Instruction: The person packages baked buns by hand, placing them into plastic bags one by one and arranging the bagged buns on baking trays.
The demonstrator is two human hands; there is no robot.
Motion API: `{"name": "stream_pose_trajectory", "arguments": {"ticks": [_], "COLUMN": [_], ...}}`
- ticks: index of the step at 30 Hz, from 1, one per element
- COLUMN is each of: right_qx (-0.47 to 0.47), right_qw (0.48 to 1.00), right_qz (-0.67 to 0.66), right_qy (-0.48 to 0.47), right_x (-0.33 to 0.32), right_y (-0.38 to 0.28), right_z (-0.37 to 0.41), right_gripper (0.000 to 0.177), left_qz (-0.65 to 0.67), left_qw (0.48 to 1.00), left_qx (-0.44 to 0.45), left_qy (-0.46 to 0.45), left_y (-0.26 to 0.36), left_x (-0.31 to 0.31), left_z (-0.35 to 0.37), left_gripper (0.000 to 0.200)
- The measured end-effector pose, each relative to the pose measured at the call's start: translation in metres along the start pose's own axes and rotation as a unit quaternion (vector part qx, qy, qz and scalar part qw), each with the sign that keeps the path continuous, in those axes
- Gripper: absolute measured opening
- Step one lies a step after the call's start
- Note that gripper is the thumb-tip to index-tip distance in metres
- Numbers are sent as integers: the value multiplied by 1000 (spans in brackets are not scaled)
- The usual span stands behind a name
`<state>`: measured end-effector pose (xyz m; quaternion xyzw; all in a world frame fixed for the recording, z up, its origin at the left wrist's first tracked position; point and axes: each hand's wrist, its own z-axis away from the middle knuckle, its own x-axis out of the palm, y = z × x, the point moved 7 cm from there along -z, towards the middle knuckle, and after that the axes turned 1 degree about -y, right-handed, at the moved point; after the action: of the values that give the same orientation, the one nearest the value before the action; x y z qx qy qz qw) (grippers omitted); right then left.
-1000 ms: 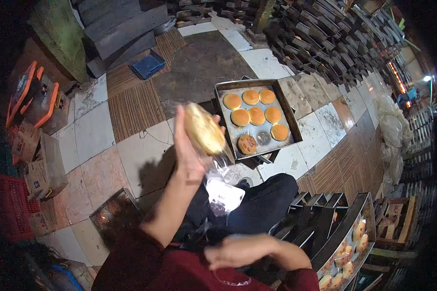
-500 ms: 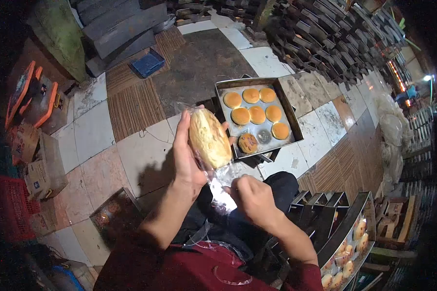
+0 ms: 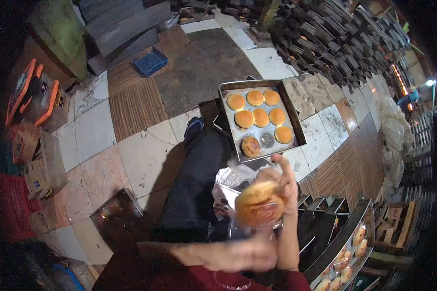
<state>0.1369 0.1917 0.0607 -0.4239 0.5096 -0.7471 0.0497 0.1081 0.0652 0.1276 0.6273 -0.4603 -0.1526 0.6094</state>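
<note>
A round browned bun point(image 3: 260, 204) in clear wrap, with reddish print on it, is blurred above my lap. My right hand point(image 3: 282, 184) holds it from its right side, with a finger pointing up toward the tray. My left hand point(image 3: 252, 252) lies just below the bun, smeared by motion, so its fingers cannot be made out. Shiny clear plastic point(image 3: 228, 182) rests on my lap left of the bun. Ahead, a square metal tray point(image 3: 301, 131) holds several golden buns point(image 3: 260, 117) and one darker printed item point(image 3: 250, 146).
At the lower right stands a metal rack point(image 3: 344, 233) with wrapped breads. A blue tray point(image 3: 150, 62) lies on the tiled floor. Cardboard boxes point(image 3: 43, 174) and a red crate point(image 3: 12, 203) are at the left. Stacked dark trays point(image 3: 330, 43) fill the upper right.
The wrapped bread has moved down and right from my left hand to my right hand, its browned side now showing. My left hand has dropped to my lap, uncovering my leg and foot.
</note>
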Motion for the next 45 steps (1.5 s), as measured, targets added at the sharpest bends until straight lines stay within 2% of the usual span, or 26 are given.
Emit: {"name": "stream_pose_trajectory", "arguments": {"ticks": [1,3,5,6,7,9,10,11,12,13,14,15,17,19,23,25,27,29,30,35,38,39,41,42,43,45], "right_qx": [48,159,202,128,106,150,225,289,388,431,395,359,363,299,217,223,123,161,152,140,-45,-190,-364,-398,-310,-221], "right_qw": [996,978,970,970,943,900,920,925,903,885,899,910,898,937,956,957,915,935,934,934,908,855,776,764,781,834], "right_qz": [-73,-126,-66,131,245,294,190,80,34,0,-31,-63,-107,37,-47,4,349,221,243,275,393,472,504,499,535,504], "right_qy": [-2,-49,119,158,199,284,260,235,181,175,186,196,224,178,190,183,160,225,212,180,139,105,103,95,83,51], "right_x": [-7,2,15,-3,-11,-42,-54,-61,-49,-79,-64,-48,-45,-35,-12,-13,-24,-33,-30,-8,31,60,83,80,68,58], "right_y": [23,83,147,176,178,161,171,179,175,209,200,189,185,176,167,170,157,163,162,149,81,43,14,19,35,39], "right_z": [0,4,22,35,48,57,66,74,86,112,107,103,106,83,51,44,33,30,28,-7,-2,10,41,44,32,30], "right_gripper": [81,41,24,24,28,33,40,48,57,56,55,54,45,37,32,29,28,26,26,21,11,4,8,10,10,9], "left_qz": [124,148,160,114,-19,42,117,123,27,-69,-111,-119,-118,-231,-109,-174,-288,-343,-328,-225,-257,-423,-473,-513,-514,-244], "left_qw": [988,988,987,992,983,933,891,890,824,714,740,767,754,681,667,643,618,588,606,686,674,618,643,642,644,570], "left_qx": [6,33,-28,-12,1,82,96,93,-55,-197,-247,-219,-170,-203,-65,-104,-175,-237,-243,-238,-19,61,178,190,196,249], "left_qy": [-89,-33,-7,50,185,349,428,429,564,669,615,592,624,665,734,739,710,693,683,649,692,660,575,538,533,744], "left_y": [-11,-18,3,-2,-5,-72,-79,-83,-84,-84,-91,-104,-90,-95,-74,-58,-55,-58,-67,-77,-20,24,19,34,26,-6], "left_x": [29,24,0,-12,-28,-45,-48,-38,-42,-41,-36,-28,-33,-51,-76,-91,-112,-130,-138,-160,-136,-107,-91,-90,-85,-93], "left_z": [12,46,74,92,114,182,201,192,183,189,179,172,151,159,176,182,190,197,199,183,169,159,163,154,147,173], "left_gripper": [38,41,42,38,28,22,23,23,25,28,33,35,36,36,32,36,43,45,31,21,5,7,17,18,18,14]}}
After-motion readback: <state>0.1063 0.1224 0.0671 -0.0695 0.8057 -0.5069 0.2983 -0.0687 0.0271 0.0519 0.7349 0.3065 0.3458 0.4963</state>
